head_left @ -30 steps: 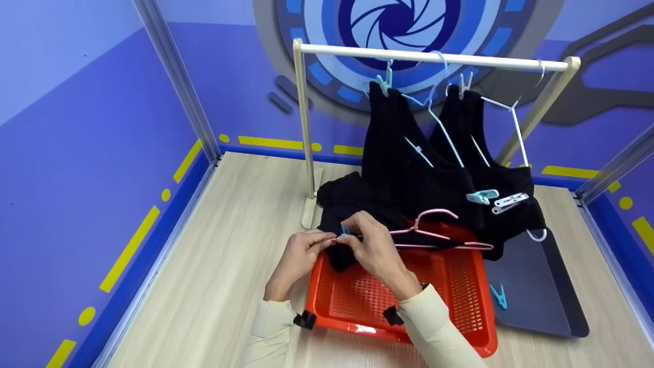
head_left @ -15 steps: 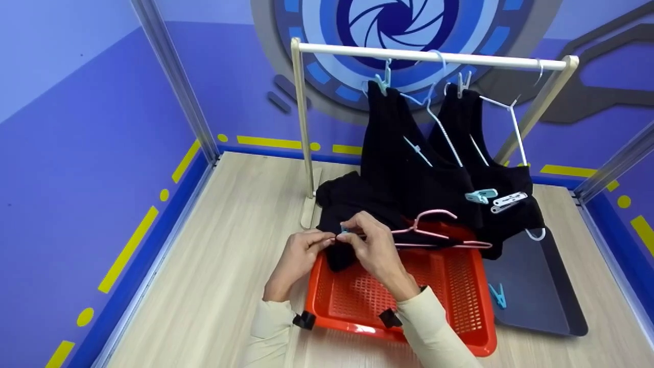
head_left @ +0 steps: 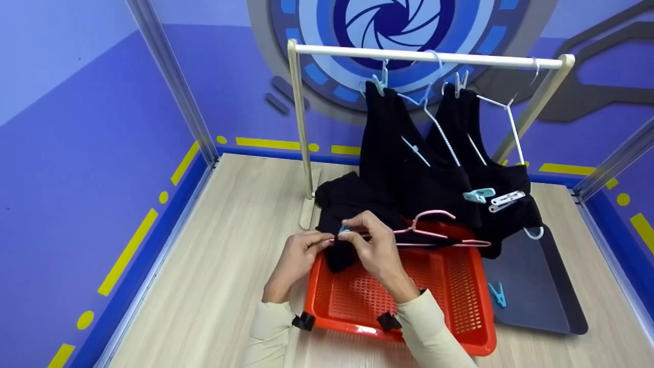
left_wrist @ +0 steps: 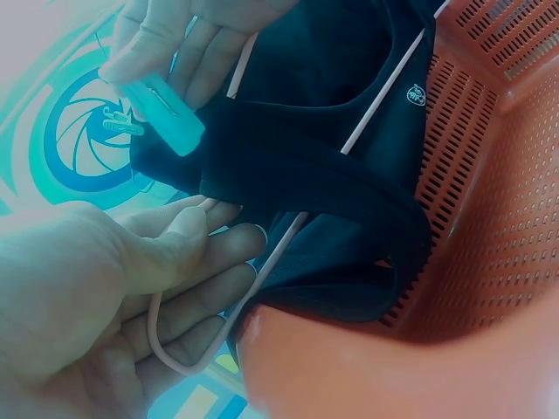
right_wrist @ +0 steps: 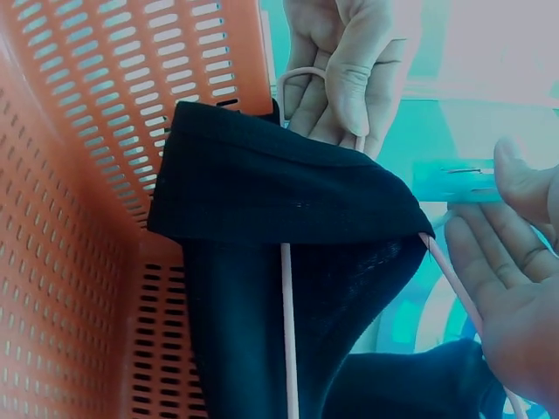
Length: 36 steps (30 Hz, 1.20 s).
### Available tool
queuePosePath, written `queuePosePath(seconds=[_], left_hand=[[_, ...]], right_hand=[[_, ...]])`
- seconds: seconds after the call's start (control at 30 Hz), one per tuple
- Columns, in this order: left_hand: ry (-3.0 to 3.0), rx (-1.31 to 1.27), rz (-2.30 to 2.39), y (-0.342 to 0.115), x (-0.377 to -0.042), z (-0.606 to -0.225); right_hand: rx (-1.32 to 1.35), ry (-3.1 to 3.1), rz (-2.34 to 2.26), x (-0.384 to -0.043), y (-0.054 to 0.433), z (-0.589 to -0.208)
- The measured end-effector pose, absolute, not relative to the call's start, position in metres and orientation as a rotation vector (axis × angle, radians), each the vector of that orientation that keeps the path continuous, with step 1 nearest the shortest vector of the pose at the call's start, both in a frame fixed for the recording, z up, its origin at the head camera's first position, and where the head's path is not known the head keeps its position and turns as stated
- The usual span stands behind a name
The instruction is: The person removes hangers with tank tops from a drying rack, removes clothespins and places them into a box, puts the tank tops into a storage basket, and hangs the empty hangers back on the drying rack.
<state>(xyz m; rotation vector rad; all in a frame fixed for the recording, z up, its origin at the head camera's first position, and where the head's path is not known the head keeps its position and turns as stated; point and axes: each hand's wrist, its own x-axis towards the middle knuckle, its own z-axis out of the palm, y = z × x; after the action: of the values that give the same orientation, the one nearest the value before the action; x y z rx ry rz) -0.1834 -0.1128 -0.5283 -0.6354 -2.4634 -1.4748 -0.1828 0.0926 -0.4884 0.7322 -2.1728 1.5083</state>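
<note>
My left hand (head_left: 301, 253) pinches the rounded end of a pink clothes hanger (left_wrist: 387, 90) beside a black garment's strap (left_wrist: 288, 148). The strap is looped over the hanger, and its lower part hangs into the red basket. Between the thumb and fingers of my right hand (head_left: 377, 250) is a light blue clothespin (right_wrist: 454, 179). In the left wrist view, the clothespin's tip overlaps the edge of the black cloth. The hanger's hook (head_left: 415, 221) points up to the right of my right hand.
Below my forearms stands a red basket (head_left: 368, 331). A grey tray (head_left: 531, 286) holding a blue clothespin (head_left: 498, 295) lies right of it. Behind, a wooden rack (head_left: 352, 50) bears black garments (head_left: 388, 153) on hangers, with several clothespins (head_left: 479, 195) clipped on.
The blue clothespin has tilted slightly in my right hand, close to the strap. Both hands stay nearly in place; the head view has shifted a little.
</note>
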Motion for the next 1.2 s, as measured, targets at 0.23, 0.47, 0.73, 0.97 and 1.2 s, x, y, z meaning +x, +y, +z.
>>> queuePosePath(seconds=[0.23, 0.47, 0.73, 0.97, 1.2], left_hand=[[-2.473, -0.617, -1.492, -0.113, -0.182, -0.527], [-2.472, -0.614, -1.482, -0.113, -0.182, -0.527], [-2.487, -0.610, -1.479, -0.112, -0.182, -0.527], [-2.489, -0.608, -1.494, -0.112, -0.183, -0.527], [-2.465, -0.631, -1.502, -0.114, -0.184, -0.529]], right_hand=[[0.714, -2.129, 1.615, -0.182, 0.093, -0.490], [0.664, -2.152, 1.759, -0.181, 0.094, -0.490], [0.620, -2.192, 1.738, -0.178, 0.094, -0.485], [0.590, -2.256, 1.643, -0.169, 0.099, -0.480], [0.533, -2.329, 1.578, -0.159, 0.110, -0.478]])
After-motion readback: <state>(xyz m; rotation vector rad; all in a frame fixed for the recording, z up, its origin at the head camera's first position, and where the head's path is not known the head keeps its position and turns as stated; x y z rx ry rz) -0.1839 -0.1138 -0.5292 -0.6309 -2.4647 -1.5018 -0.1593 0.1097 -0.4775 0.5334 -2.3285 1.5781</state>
